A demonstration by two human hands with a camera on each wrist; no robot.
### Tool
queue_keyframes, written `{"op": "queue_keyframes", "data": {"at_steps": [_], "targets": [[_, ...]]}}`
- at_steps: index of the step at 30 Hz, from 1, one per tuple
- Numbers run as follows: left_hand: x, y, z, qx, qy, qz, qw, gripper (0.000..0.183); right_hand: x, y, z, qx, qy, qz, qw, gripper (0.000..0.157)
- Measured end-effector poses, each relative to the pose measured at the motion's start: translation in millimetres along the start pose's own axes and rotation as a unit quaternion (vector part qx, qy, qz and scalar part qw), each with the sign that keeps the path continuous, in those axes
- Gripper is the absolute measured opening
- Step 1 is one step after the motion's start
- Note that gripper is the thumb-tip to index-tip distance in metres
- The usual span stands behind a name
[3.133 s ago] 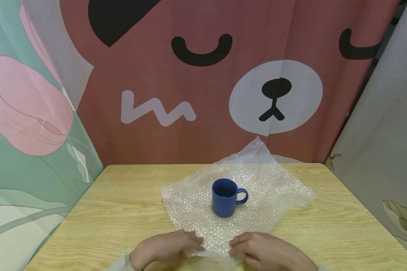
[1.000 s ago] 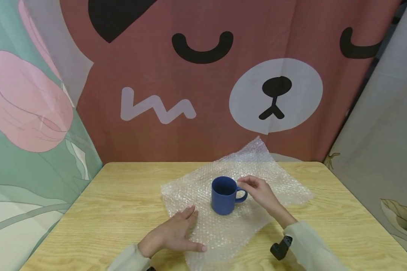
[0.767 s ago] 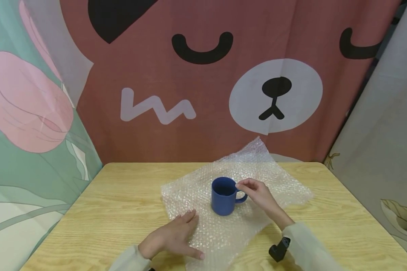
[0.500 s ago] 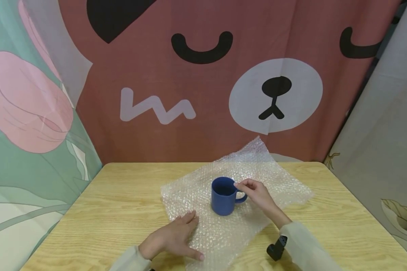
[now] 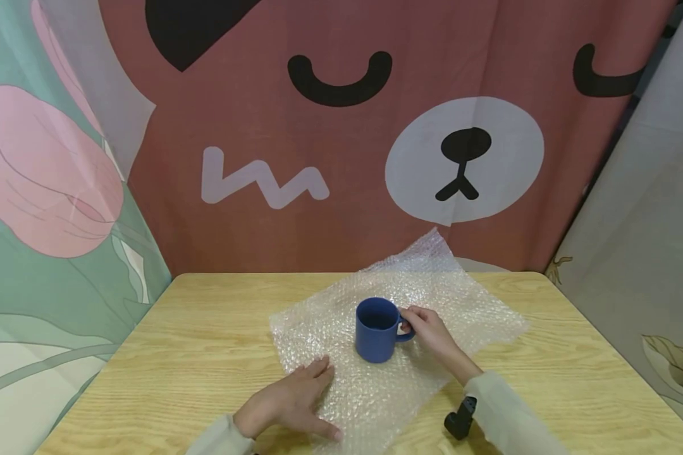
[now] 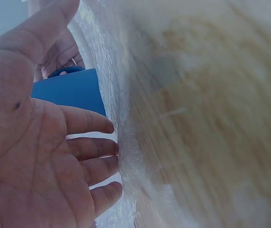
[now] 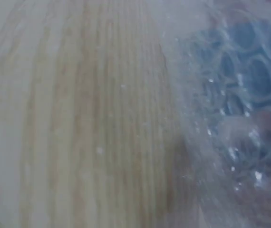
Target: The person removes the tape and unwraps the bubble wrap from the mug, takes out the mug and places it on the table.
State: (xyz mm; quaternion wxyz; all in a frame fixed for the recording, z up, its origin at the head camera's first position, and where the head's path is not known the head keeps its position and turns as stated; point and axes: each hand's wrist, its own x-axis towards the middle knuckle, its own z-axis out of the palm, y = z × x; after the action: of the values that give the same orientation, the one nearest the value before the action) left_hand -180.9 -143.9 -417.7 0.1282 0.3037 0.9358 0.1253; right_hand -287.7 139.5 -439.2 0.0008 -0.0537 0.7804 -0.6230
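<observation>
A blue mug [image 5: 374, 338] stands upright on a sheet of bubble wrap [image 5: 370, 401]. Its handle points right, and my right hand [image 5: 432, 332] pinches that handle. To the mug's front left, my left hand [image 5: 296, 395] rests with fingers spread on the wrap's left edge. In the left wrist view, the straight fingers of the left hand [image 6: 40, 156] touch the wrap, with the blue mug [image 6: 73, 90] behind them. The right wrist view looks through the bubble wrap [image 7: 240, 118] at blurred blue and skin tones; the right hand is unclear there.
The wooden table [image 5: 205, 341] extends to both sides of the wrap. A black wrist camera [image 5: 460, 418] hangs under the right sleeve. Behind the table hangs a curtain [image 5: 341, 158] with a bear print, and the wrap's far corner lies against it.
My right hand has gone from the wrap's near edge to the mug handle and now pinches it. My left hand has flattened onto the wrap's left edge. The mug has hardly moved.
</observation>
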Motion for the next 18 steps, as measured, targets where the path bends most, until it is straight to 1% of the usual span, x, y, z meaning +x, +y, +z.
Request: {"op": "queue_keyframes", "data": {"at_steps": [6,10,14,18], "targets": [[-0.3,-0.1,-0.2,0.009,0.004,0.002,0.9999,0.105,1.6,4.4,4.3,0.034,0.0,-0.01,0.999,0.031],[-1.1,0.6,0.1,0.008,0.003,-0.002,1.0,0.105,1.0,5.3,6.7,0.053,-0.014,-0.02,0.998,0.031],[-1.7,1.0,0.8,0.009,0.0,-0.004,0.9999,0.103,0.3,7.4,7.5,0.059,-0.03,-0.027,0.997,0.032],[-1.6,1.2,1.0,0.015,0.004,-0.001,0.9999,0.103,0.7,10.1,8.6,0.058,-0.032,-0.028,0.997,0.032]]}}
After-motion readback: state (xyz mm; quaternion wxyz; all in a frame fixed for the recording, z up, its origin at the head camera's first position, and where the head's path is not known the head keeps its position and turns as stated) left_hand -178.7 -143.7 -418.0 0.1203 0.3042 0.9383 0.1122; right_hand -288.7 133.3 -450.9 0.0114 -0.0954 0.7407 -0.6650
